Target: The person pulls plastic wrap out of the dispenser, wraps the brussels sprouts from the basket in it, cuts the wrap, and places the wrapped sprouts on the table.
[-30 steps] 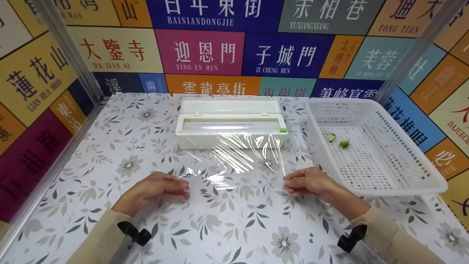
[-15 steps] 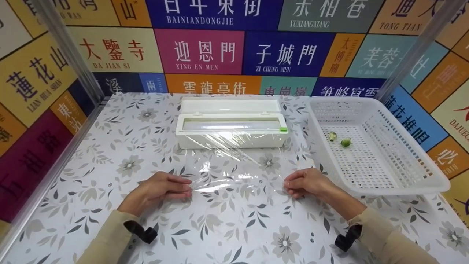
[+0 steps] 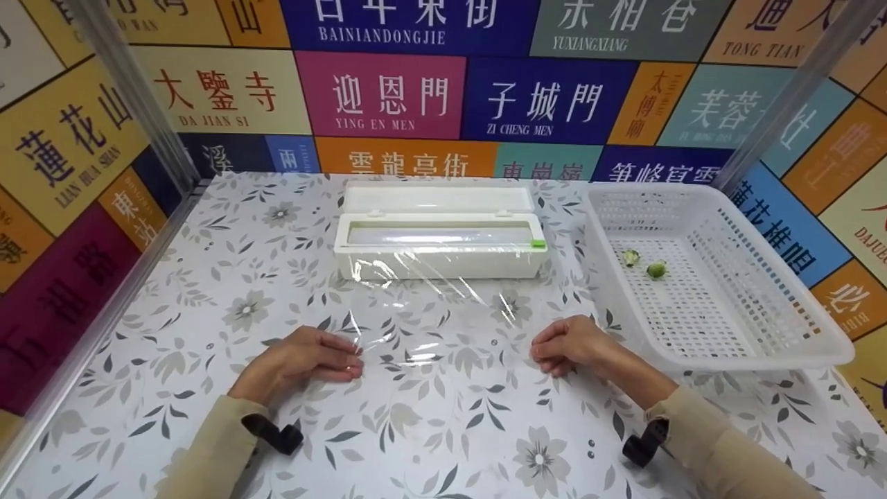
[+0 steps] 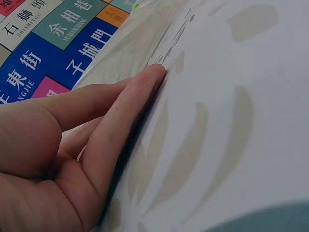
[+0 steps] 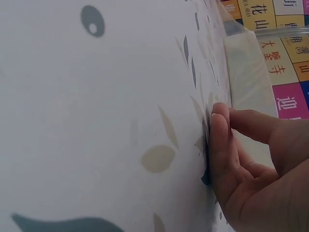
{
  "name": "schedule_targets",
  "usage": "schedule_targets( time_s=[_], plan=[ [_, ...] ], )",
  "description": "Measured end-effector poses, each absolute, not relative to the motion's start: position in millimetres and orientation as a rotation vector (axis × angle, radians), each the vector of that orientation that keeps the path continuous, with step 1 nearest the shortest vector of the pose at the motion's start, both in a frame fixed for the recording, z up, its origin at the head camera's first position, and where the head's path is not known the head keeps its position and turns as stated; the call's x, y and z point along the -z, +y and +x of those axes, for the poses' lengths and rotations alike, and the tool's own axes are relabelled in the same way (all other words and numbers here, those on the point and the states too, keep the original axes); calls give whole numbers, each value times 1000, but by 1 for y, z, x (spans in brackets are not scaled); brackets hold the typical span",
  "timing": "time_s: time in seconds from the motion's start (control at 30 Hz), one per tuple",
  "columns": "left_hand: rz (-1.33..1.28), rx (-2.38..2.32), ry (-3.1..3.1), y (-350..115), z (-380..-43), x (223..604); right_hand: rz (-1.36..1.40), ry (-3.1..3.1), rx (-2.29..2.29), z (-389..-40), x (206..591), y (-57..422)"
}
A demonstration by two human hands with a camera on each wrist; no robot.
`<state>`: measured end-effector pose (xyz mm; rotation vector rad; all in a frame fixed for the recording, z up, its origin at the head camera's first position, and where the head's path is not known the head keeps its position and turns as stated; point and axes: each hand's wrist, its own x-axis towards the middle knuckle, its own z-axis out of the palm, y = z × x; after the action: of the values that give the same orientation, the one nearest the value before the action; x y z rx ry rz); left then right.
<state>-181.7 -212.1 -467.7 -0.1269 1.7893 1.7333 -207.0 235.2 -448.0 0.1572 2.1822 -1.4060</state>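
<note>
A clear sheet of cling film (image 3: pixel 423 326) stretches from a white cling film dispenser (image 3: pixel 443 220) toward me, low over the table. My left hand (image 3: pixel 305 357) pinches the film's near left corner between thumb and fingers. At the near right corner my right hand (image 3: pixel 574 346) pinches it the same way. The dispenser's lid (image 3: pixel 436 199) is up, and the film roll (image 3: pixel 443 236) shows inside. A green cutter slide (image 3: pixel 538 243) sits at the dispenser's right end. In the left wrist view, the thumb and fingertips (image 4: pixel 153 72) meet close to the tablecloth.
A white perforated basket (image 3: pixel 734 360) stands on the right, holding two small green pieces that look like Brussels sprouts (image 3: pixel 656 269). The table wears a white leaf-patterned cloth (image 3: pixel 388 443). Walls with printed signs (image 3: pixel 388 93) rise behind, and clear frame posts (image 3: pixel 138 90) stand at the corners.
The right hand has shifted slightly left, and the left hand slightly right over the second. The film's glare and creases have changed. The dispenser and basket stay in place.
</note>
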Motion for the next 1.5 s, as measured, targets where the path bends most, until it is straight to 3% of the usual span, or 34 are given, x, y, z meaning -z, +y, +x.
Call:
schedule_targets(
  time_s=[0.9, 1.5],
  plan=[
    [-12, -1619, 1885, -212, -182, 469, 111, 2115, 1525, -200, 431, 241],
    [-27, -1677, 1856, -211, -183, 469, -110, 2438, 1495, -184, 340, 270]
  ],
)
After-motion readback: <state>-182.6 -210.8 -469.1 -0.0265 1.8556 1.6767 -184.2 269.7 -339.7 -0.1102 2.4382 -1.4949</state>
